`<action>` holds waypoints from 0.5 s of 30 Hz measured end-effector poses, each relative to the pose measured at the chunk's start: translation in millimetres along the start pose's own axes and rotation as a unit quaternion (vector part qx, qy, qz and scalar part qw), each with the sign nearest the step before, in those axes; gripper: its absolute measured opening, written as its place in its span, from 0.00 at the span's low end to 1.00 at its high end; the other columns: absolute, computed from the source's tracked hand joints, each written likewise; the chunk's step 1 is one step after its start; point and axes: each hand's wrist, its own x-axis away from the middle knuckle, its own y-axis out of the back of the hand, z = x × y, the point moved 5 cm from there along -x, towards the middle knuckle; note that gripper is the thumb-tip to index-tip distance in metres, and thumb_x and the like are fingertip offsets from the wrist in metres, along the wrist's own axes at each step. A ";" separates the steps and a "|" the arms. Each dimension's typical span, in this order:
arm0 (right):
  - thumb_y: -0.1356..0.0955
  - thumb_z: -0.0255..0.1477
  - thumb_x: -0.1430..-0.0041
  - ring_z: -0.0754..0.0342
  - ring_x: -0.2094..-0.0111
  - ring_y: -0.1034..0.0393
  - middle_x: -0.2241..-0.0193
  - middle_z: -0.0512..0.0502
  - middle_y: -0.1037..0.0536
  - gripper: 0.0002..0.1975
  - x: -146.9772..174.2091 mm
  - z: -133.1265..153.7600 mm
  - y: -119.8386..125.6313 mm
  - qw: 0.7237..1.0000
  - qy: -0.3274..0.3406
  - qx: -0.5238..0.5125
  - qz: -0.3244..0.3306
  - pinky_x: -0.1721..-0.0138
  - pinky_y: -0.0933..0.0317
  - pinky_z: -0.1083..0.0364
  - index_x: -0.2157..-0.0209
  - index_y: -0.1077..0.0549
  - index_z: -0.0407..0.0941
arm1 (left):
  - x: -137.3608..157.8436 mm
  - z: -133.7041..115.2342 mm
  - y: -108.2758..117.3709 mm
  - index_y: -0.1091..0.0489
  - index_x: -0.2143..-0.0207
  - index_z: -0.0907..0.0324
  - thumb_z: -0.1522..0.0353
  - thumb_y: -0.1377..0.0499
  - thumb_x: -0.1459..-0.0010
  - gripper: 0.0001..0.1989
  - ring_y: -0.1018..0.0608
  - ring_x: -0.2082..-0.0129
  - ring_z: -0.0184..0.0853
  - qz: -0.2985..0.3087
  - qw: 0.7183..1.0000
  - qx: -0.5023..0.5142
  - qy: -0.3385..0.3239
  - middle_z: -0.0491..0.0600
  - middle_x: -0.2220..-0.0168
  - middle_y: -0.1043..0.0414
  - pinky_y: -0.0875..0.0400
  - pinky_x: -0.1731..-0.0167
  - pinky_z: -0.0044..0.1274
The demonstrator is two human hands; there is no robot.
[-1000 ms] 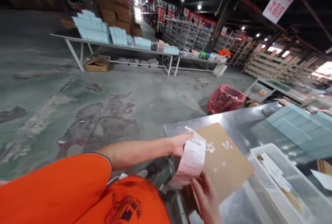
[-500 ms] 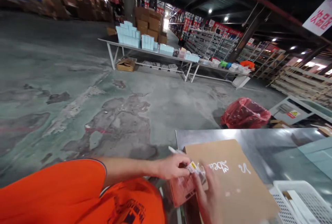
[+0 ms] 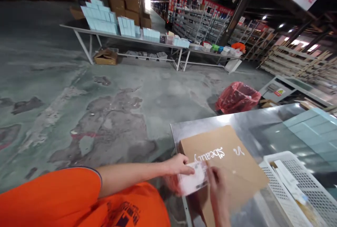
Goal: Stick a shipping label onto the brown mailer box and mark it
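My left hand point(image 3: 178, 165) is closed on one side of a small flat package point(image 3: 192, 178), with a white face showing and pinkish clear plastic at its lower left. My right hand point(image 3: 219, 186), slightly blurred, has its fingers curled at the package's right edge and appears to pinch it. The package is held tilted over the near left corner of a brown cardboard box point(image 3: 226, 164) with white lettering. That box lies flat on a metal table point(image 3: 205, 123).
A white perforated basket point(image 3: 273, 181) with papers inside stands right of the box. Pale blue flat cartons point(image 3: 313, 128) lie farther right. Beyond the table are a red-bagged bin point(image 3: 235, 99) and a long table point(image 3: 71, 27) with light blue boxes. A person in orange point(image 3: 239, 46) is far off.
The package has turned so its white face shows instead of its pink side and yellow-marked label. My right hand has shifted slightly to its right edge. The whole view has swung right and down.
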 end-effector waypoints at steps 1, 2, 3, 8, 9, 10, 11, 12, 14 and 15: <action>0.35 0.58 0.41 0.43 0.65 0.22 0.68 0.42 0.17 0.27 -16.6 -3.1 8.3 0.999 -0.001 0.028 -0.022 0.60 0.31 0.48 0.65 0.23 0.48 | -3.3 7.2 -0.2 0.33 0.74 0.57 0.51 0.30 0.62 0.23 0.35 0.71 0.32 0.009 1.000 0.000 0.009 0.42 0.74 0.35 0.46 0.73 0.23; 0.37 0.56 0.39 0.43 0.63 0.22 0.66 0.40 0.17 0.26 -33.5 -6.1 15.3 0.997 0.001 0.062 -0.039 0.59 0.31 0.48 0.63 0.24 0.47 | -5.6 15.6 0.2 0.32 0.72 0.57 0.52 0.29 0.62 0.23 0.33 0.70 0.33 0.020 1.000 0.000 0.019 0.43 0.72 0.32 0.44 0.73 0.23; 0.38 0.53 0.38 0.41 0.60 0.22 0.63 0.37 0.17 0.25 -49.4 -8.9 20.3 0.994 0.008 0.099 -0.047 0.56 0.31 0.46 0.62 0.25 0.46 | -6.6 25.5 2.0 0.30 0.70 0.57 0.53 0.29 0.62 0.23 0.31 0.69 0.34 0.028 0.999 -0.001 0.029 0.44 0.70 0.30 0.42 0.72 0.22; 0.35 0.45 0.39 0.24 0.42 0.29 0.48 0.22 0.21 0.27 -84.7 -26.4 22.9 0.972 0.012 0.232 -0.044 0.39 0.41 0.32 0.48 0.23 0.39 | 13.1 92.5 32.1 0.27 0.68 0.58 0.58 0.30 0.61 0.19 0.27 0.69 0.36 0.052 0.995 -0.016 0.083 0.46 0.69 0.26 0.39 0.73 0.22; 0.35 0.45 0.38 0.22 0.40 0.30 0.44 0.21 0.23 0.30 -83.5 -30.0 23.3 0.965 0.001 0.259 -0.053 0.38 0.43 0.30 0.43 0.24 0.38 | 22.0 105.6 41.4 0.26 0.69 0.59 0.58 0.30 0.60 0.18 0.26 0.70 0.37 0.067 0.993 -0.011 0.097 0.46 0.71 0.26 0.37 0.73 0.23; 0.36 0.44 0.36 0.21 0.39 0.31 0.40 0.20 0.25 0.33 -81.4 -32.7 24.3 0.956 -0.007 0.286 -0.068 0.38 0.42 0.28 0.38 0.27 0.37 | 31.4 116.0 51.5 0.23 0.68 0.59 0.58 0.31 0.59 0.18 0.25 0.70 0.38 0.081 0.991 0.002 0.106 0.46 0.71 0.24 0.35 0.72 0.23; 0.39 0.43 0.33 0.22 0.39 0.31 0.38 0.21 0.26 0.34 -79.1 -33.8 24.8 0.947 -0.004 0.310 -0.086 0.38 0.41 0.28 0.34 0.29 0.36 | 40.1 122.6 62.6 0.21 0.67 0.60 0.57 0.31 0.57 0.18 0.23 0.70 0.39 0.087 0.990 0.018 0.109 0.47 0.71 0.23 0.32 0.70 0.24; 0.41 0.42 0.31 0.24 0.38 0.31 0.36 0.21 0.27 0.34 -77.4 -33.5 23.6 0.940 0.010 0.327 -0.100 0.38 0.39 0.30 0.33 0.30 0.35 | 46.8 125.1 74.3 0.19 0.66 0.61 0.56 0.31 0.55 0.19 0.22 0.69 0.40 0.082 0.990 0.031 0.107 0.48 0.70 0.21 0.30 0.68 0.25; 0.46 0.39 0.28 0.30 0.37 0.30 0.36 0.23 0.26 0.33 -75.3 -29.5 13.0 0.935 0.059 0.334 -0.105 0.35 0.37 0.36 0.36 0.28 0.32 | 51.5 117.4 95.9 0.16 0.64 0.62 0.53 0.32 0.50 0.21 0.20 0.66 0.42 0.041 0.994 0.050 0.088 0.50 0.67 0.18 0.27 0.63 0.27; 0.47 0.38 0.27 0.30 0.35 0.31 0.36 0.22 0.26 0.34 -73.9 -26.6 3.1 0.935 0.082 0.330 -0.096 0.34 0.38 0.37 0.38 0.27 0.29 | 48.6 108.1 103.2 0.15 0.63 0.62 0.52 0.32 0.49 0.22 0.19 0.64 0.43 0.019 0.995 0.059 0.074 0.51 0.65 0.16 0.26 0.61 0.28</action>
